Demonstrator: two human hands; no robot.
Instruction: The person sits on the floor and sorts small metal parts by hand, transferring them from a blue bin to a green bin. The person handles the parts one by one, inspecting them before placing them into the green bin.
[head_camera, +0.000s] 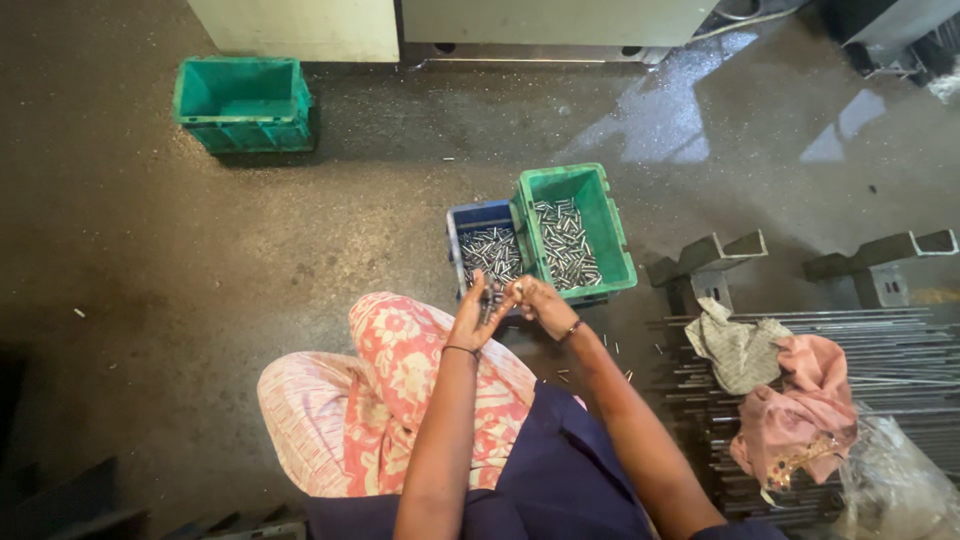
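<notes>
A: Head view, edges first: person sits on a rough dark concrete floor w/ open room to the left; right side is hemmed in by a stack of long metal rods.

B: Hands?

A: Left hand and right hand are raised together just in front of the crates, fingertips meeting. Right one pinches a small metal pin; left hand's fingers are half spread, can't tell if it holds anything.

B: Counts?

A: 3 crates. Blue crate and green crate touch side by side, both plastic, rectangular, each w/ a layer of short shiny cylindrical pins. Second green crate sits well apart, far left, near a pale machine base. 2 angled metal brackets by the rods. 2 rags on the rods: grey rag, pink rag, both crumpled cloth. A few loose pins lie on the floor near the right forearm.
</notes>
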